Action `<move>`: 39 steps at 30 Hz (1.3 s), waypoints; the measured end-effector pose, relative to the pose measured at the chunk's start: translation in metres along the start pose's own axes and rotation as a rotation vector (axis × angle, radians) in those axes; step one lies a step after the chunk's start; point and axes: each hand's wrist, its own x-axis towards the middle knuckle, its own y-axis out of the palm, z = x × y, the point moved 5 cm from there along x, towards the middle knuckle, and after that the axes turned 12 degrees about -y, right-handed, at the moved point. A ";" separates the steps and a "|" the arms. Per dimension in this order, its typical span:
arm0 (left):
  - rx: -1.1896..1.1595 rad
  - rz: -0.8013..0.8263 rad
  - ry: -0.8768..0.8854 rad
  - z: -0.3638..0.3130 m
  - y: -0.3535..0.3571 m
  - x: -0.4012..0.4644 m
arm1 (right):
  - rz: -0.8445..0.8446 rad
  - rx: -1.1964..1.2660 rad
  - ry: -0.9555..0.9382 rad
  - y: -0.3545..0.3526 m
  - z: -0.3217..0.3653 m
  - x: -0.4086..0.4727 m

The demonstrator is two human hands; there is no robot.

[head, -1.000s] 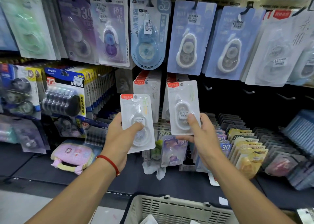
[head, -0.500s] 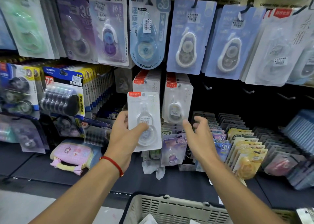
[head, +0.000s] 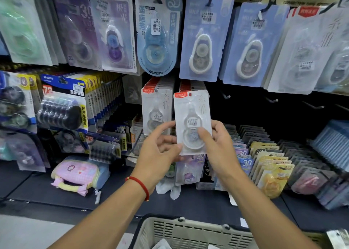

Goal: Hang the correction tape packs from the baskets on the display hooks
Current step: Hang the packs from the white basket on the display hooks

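both hands [head: 160,154] [head: 220,146] pinch white correction tape pack [head: 192,120], red top tag, barcode price sticker.

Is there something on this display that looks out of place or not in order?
Yes. A pink pencil case lies flat on the dark lower shelf, left of the hands, among hanging correction tape packs. Several hooks on the right hang bare.

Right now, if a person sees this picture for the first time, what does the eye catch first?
First, the white correction tape pack at the centre, held up by the left hand and the right hand in front of the dark display wall. Next, the row of big blue and purple packs hanging along the top, and the beige basket at the bottom edge.
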 end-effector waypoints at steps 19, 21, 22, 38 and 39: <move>0.677 -0.250 0.163 0.003 -0.013 0.009 | 0.214 -1.001 -0.467 0.014 0.005 -0.011; 0.816 -0.305 0.209 0.002 -0.015 0.011 | 0.378 -1.105 -0.470 0.024 -0.007 -0.009; 0.854 -0.306 0.216 0.003 -0.015 0.014 | 0.426 -1.138 -0.450 0.027 -0.013 -0.007; 1.011 -0.137 0.138 0.020 -0.013 0.015 | 0.451 -1.062 -0.344 -0.004 -0.013 -0.014; 1.040 -0.102 0.130 0.021 -0.011 0.012 | 0.441 -1.041 -0.326 -0.014 -0.019 -0.020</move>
